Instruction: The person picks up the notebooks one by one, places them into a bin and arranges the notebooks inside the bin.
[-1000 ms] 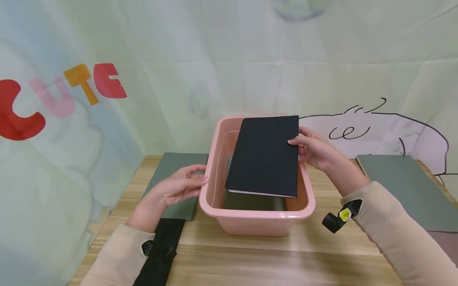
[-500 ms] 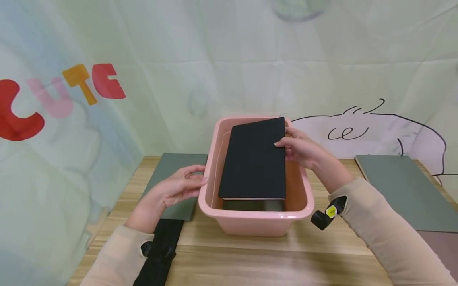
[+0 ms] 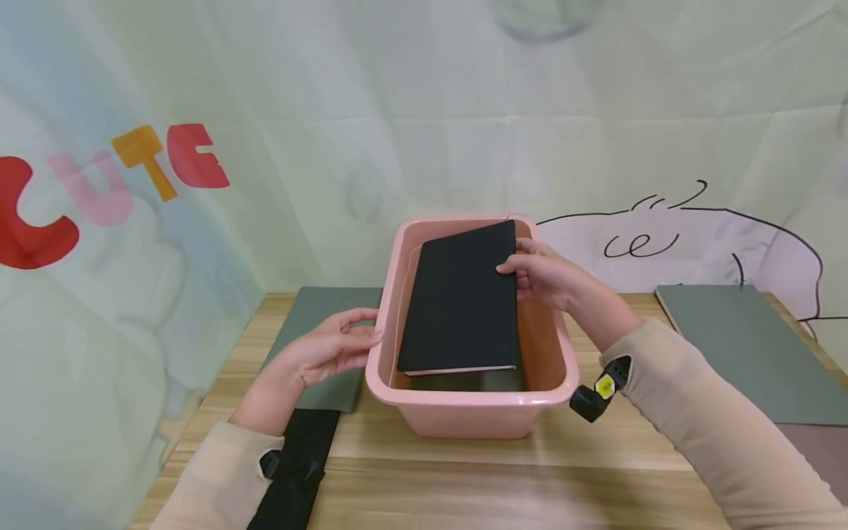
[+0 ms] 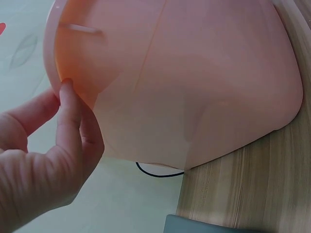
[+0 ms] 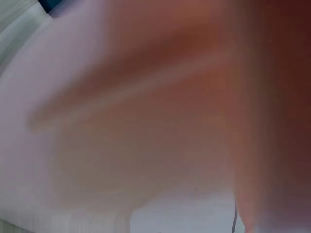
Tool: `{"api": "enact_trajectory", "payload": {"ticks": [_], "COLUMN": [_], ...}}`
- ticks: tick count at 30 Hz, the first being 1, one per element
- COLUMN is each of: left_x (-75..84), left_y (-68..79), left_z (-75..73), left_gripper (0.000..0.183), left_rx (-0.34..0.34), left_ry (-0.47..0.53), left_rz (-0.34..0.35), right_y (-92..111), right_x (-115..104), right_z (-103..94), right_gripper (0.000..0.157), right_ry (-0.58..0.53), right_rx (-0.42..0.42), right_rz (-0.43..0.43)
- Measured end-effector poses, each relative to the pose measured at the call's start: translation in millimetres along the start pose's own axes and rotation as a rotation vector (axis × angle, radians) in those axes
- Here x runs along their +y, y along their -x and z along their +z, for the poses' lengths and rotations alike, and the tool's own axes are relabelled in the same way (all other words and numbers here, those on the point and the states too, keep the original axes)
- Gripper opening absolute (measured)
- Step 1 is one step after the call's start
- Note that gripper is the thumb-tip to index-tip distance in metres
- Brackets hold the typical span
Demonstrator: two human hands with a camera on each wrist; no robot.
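Black notebook [image 3: 460, 302]: flat rectangle, matte cover, pale page edge, tilted in the mouth of the pink tub [image 3: 470, 399]. Tub is smooth, shiny plastic, rounded corners, rolled rim. My right hand [image 3: 546, 276] pinches the notebook's right edge, thumb on the cover. Fingers of my left hand [image 3: 334, 346] clamped on the tub's left rim. Under the notebook, inside: a dark flat slab [image 3: 467, 381], mostly hidden. Wood-grain table [image 3: 464, 478] below.

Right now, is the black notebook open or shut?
The black notebook is shut: its page edges show together as one thin pale strip at the near end.
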State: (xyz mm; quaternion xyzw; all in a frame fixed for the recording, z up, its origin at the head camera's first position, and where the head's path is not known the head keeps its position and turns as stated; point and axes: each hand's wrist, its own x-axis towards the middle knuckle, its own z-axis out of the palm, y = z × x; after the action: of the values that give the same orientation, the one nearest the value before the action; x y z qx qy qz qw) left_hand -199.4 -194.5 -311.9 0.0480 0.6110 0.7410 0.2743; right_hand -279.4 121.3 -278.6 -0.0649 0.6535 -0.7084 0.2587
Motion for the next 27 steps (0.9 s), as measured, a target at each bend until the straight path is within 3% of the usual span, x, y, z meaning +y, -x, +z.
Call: {"api": "enact_trajectory", "payload": {"ticks": [20, 27], "left_x": [-3.1, -3.7], "left_y": [-2.1, -2.4], "left_z": [-6.6, -7.0], "left_gripper": [0.049, 0.048], "left_rx": [0.000, -0.007], "left_ry": [0.017, 0.017], "left_rz": [0.003, 0.008], "right_y": [-9, -24], "right_x": [-36, -35], "right_z": [8.6, 14.7], "right_gripper": [0.041, 0.046], "right_ry": [0.041, 0.086], "right_rx": [0.079, 0.066], "right_rz": [0.139, 0.227]}}
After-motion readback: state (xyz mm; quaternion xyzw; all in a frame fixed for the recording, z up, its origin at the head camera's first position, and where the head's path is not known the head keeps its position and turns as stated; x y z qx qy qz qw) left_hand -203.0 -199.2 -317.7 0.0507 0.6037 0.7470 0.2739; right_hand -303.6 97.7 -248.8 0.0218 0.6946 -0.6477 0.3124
